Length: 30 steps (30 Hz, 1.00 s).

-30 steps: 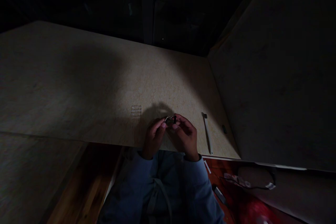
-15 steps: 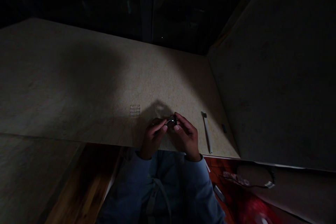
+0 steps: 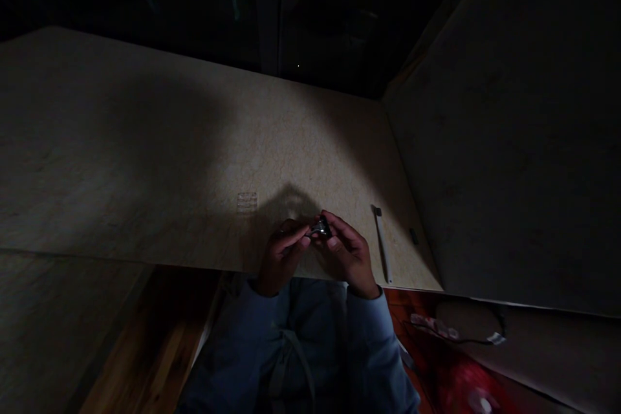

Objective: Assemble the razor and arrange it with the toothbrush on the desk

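Close above the table's front edge, both my hands meet around a small razor (image 3: 320, 228) with a shiny silver neck and a wide black head. My left hand (image 3: 283, 252) pinches its narrow handle end between thumb and fingers; most of the handle is hidden. The fingers and thumb of my right hand (image 3: 353, 252) are closed on the wide head at its right side. To the left of my hands lies a small clear plastic tray (image 3: 247, 203) with ridges. A light-coloured toothbrush (image 3: 383, 246) with a dark head lies to the right.
The pale marbled table (image 3: 272, 136) runs far to the left. A small dark piece (image 3: 413, 236) lies near its right edge, beside a tall panel (image 3: 509, 162). Dark window panes (image 3: 325, 39) stand behind. Below right are a red bag (image 3: 466, 388) and a cable (image 3: 470, 341).
The razor has turned slightly, so its wide head shows more clearly. My right hand has shifted a little to the right and down. Both hands keep their hold.
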Tool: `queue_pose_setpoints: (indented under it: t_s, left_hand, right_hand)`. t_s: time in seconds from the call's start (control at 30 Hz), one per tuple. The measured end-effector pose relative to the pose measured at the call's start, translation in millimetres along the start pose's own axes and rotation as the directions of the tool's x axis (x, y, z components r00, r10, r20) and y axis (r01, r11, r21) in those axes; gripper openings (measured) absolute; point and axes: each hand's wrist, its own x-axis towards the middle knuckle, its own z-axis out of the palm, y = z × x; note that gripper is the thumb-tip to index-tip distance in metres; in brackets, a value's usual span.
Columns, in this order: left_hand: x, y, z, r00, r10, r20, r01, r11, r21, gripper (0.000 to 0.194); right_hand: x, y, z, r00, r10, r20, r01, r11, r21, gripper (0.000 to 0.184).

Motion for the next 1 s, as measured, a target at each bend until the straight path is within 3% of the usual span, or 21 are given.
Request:
queue_pose_setpoints:
  t_s: [0.27,0.37,0.5,0.6,0.67,1.0]
  left_hand:
    - [1.9,11.4,-1.6,0.981,-0.192,0.018,0.193,0.98,-0.052,0.041]
    - [2.7,9.2,-8.7,0.965,-0.262,0.027,0.263,0.95,-0.166,0.048]
    - [0.5,2.8,-18.6,0.899,-0.385,0.207,0.435,0.836,-0.334,0.047]
    - [-0.6,3.0,-21.5,0.828,-0.442,0.345,0.547,0.77,-0.327,0.049]
    - [-0.2,4.8,-21.4,0.813,-0.452,0.367,0.566,0.76,-0.32,0.049]
    - [2.0,12.0,-22.1,0.836,-0.384,0.392,0.51,0.806,-0.299,0.045]
  right_hand:
    - [-1.3,-0.8,-9.4,1.0,-0.015,-0.012,0.015,0.999,-0.029,0.044]
    - [-3.7,0.4,-13.9,1.0,-0.006,-0.01,0.006,1.0,-0.005,0.044]
    - [-5.6,-1.2,-15.9,0.999,-0.009,0.039,0.01,1.0,-0.025,0.04]
    - [-5.5,-5.1,-14.6,0.997,-0.012,0.074,0.018,0.997,-0.08,0.04]
    - [-5.5,-7.3,-13.3,0.995,-0.017,0.094,0.026,0.995,-0.096,0.041]
    - [-8.7,-8.5,-11.9,0.976,0.011,0.216,0.005,0.997,-0.075,0.043]
